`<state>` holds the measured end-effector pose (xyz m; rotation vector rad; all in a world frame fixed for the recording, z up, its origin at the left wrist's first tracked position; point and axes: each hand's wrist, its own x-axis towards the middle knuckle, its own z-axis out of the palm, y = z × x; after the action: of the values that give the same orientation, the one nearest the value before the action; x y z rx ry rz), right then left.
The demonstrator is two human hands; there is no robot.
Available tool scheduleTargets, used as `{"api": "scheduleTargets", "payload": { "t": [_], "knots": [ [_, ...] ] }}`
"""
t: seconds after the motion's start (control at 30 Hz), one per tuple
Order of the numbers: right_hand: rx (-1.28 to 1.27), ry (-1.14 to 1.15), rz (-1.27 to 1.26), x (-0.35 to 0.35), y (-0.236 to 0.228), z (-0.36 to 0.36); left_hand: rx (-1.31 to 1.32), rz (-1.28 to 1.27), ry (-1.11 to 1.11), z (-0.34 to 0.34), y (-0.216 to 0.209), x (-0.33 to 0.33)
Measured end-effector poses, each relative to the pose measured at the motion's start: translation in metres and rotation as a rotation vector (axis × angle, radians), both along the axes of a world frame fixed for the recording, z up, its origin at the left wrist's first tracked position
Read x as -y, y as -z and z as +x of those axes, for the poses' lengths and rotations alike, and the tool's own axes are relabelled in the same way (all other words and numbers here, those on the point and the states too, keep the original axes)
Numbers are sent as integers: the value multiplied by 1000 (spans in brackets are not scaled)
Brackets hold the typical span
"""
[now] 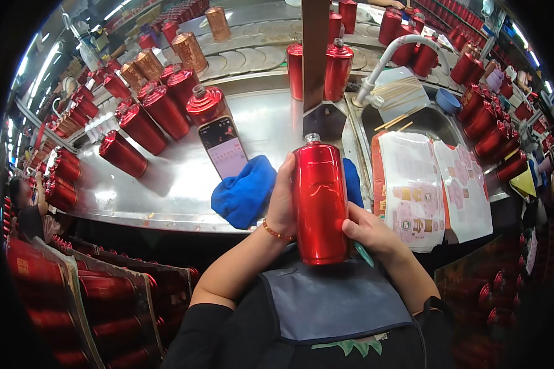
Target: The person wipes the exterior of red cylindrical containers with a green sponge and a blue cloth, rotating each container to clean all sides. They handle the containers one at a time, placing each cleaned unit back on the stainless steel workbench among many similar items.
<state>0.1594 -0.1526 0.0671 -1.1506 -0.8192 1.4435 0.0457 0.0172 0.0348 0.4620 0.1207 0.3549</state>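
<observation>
A glossy red bottle [319, 206] with a clear glass neck stands upright between my hands, just above my lap. My left hand [281, 206] is closed round its left side. My right hand [372, 230] presses the lower right side with the thumb; most of its fingers are hidden. Under that hand pokes out a thin teal tool [364, 254], its kind unclear. A bunched blue cloth [245, 194] lies by my left wrist at the bench edge, and more blue cloth [351, 182] shows behind the bottle. A lit phone [223, 147] leans against another red bottle [206, 104].
Several red bottles [143, 128] stand on the metal bench [184, 203] at left. A conveyor [246, 58] runs behind a brown post [314, 55]. At right are a sink [437, 126] with a curved faucet [385, 61], sticks [400, 117] and printed sheets [412, 190]. Bottle crates [114, 295] stand lower left.
</observation>
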Motion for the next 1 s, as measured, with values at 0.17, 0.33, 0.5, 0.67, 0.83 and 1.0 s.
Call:
{"api": "scheduleTargets", "payload": {
  "t": [0.17, 0.33, 0.5, 0.67, 0.83, 1.0],
  "knots": [
    [-68, 25, -101, -4, -5, -2, -83, 31, -110, -1, 2, 4],
    [-65, 43, -103, -4, 6, -3, -197, 59, -127, -6, 3, 8],
    [-4, 29, -177, -2, -3, -2, -234, 99, -152, -8, 2, 11],
    [33, 54, -143, 2, -3, -6, -210, 138, -159, -7, -1, 15],
    [95, 70, -156, -4, 1, -7, -189, 209, -201, -8, 0, 8],
    [46, 81, -186, -6, 3, -9, -201, 197, -165, -7, 4, 3]
  ]
}}
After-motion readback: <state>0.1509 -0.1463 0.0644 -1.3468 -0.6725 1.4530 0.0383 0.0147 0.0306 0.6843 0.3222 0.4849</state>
